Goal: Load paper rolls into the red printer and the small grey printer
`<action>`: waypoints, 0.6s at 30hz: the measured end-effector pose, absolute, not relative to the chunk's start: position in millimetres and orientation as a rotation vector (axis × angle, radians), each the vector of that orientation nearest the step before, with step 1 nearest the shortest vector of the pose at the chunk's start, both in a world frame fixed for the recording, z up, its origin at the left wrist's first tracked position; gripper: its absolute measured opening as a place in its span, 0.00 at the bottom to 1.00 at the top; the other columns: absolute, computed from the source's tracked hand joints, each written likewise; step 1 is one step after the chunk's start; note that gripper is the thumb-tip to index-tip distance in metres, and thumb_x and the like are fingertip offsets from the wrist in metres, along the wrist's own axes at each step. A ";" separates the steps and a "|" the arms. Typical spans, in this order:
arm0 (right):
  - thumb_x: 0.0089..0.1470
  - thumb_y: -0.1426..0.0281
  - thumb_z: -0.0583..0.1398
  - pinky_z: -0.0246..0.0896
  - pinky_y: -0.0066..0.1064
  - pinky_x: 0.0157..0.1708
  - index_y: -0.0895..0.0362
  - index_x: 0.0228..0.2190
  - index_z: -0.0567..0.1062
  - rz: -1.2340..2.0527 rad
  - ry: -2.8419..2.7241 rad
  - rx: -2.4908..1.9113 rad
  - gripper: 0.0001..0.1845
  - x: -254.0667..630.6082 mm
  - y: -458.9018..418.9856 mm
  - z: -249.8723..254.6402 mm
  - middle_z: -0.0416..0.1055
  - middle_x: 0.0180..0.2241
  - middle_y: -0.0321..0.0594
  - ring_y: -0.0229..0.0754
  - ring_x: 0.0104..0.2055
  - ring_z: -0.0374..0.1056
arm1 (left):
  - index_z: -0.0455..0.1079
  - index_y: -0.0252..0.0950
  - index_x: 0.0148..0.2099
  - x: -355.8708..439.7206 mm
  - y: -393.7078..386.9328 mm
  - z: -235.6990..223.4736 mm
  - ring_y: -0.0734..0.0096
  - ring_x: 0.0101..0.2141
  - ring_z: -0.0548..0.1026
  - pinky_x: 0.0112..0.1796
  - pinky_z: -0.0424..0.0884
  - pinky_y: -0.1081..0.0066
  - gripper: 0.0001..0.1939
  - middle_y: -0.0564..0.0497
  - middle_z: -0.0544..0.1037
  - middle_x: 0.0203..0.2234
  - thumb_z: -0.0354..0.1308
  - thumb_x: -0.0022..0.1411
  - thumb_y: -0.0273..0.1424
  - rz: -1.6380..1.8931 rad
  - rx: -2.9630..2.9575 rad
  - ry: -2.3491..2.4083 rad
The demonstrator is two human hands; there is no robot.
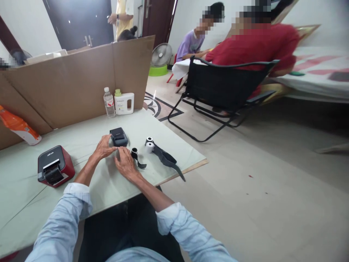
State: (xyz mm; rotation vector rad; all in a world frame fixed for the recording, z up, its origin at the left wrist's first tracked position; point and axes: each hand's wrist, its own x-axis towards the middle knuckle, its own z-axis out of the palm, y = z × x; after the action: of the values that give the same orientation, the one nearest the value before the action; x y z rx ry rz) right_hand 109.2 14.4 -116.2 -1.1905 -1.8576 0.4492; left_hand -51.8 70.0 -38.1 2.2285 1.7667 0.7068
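Observation:
A small dark box-shaped device (119,136), much like a compact label printer, rests on the table. My left hand (104,147) is at its near left corner, fingers along the side and thumb across the front. Just in front of the device is my right hand (125,162), palm down, fingers bent and thumb apart; whether its fingertips touch the device is unclear. Right of that hand stands a black roll (134,153) with a loose tail. Farther right are two white-and-black rolls (149,147) with long dark strips trailing to the table edge.
A red-and-black label printer (56,165) sits at left. Along the cardboard screen (81,83) stand a water bottle (109,102), a white jug (124,103) and a tilted orange bottle (20,125). Beyond the table's right edge is a black folding chair (218,83) with a person in red.

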 end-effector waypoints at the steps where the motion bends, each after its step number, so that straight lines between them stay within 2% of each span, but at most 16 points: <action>1: 0.64 0.68 0.58 0.65 0.51 0.65 0.61 0.62 0.70 0.447 -1.849 -1.212 0.27 111.4 14.8 -116.5 0.69 0.61 0.58 0.58 0.65 0.64 | 0.66 0.33 0.67 -47.6 72.4 -40.0 0.45 0.63 0.72 0.63 0.69 0.51 0.40 0.36 0.74 0.62 0.69 0.55 0.39 0.699 2.214 1.765; 9: 0.65 0.65 0.57 0.61 0.53 0.68 0.62 0.65 0.67 0.480 -1.821 -1.264 0.31 120.1 17.0 -123.1 0.67 0.64 0.61 0.59 0.69 0.62 | 0.66 0.36 0.67 -46.4 88.1 -57.2 0.44 0.62 0.72 0.62 0.69 0.49 0.40 0.37 0.72 0.63 0.69 0.53 0.34 0.755 2.105 1.778; 15: 0.63 0.60 0.58 0.50 0.60 0.72 0.65 0.73 0.51 0.556 -1.646 -1.325 0.45 112.4 31.2 -127.7 0.52 0.73 0.64 0.63 0.75 0.50 | 0.61 0.32 0.71 -55.0 111.7 -57.9 0.38 0.64 0.69 0.62 0.68 0.47 0.54 0.33 0.68 0.67 0.74 0.43 0.34 0.822 1.920 1.673; 18: 0.62 0.59 0.59 0.47 0.63 0.72 0.67 0.73 0.47 0.631 -1.541 -1.372 0.48 106.9 48.7 -125.6 0.49 0.74 0.66 0.65 0.77 0.46 | 0.56 0.31 0.73 -51.9 116.4 -55.1 0.38 0.63 0.70 0.63 0.68 0.47 0.61 0.32 0.67 0.67 0.76 0.38 0.34 0.792 1.889 1.590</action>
State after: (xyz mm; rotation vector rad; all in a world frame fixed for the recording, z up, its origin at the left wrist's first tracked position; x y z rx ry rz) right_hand 106.9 48.7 -125.6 -1.3723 -1.5408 0.6309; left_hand -51.9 116.4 -55.1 1.8888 1.5901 0.7922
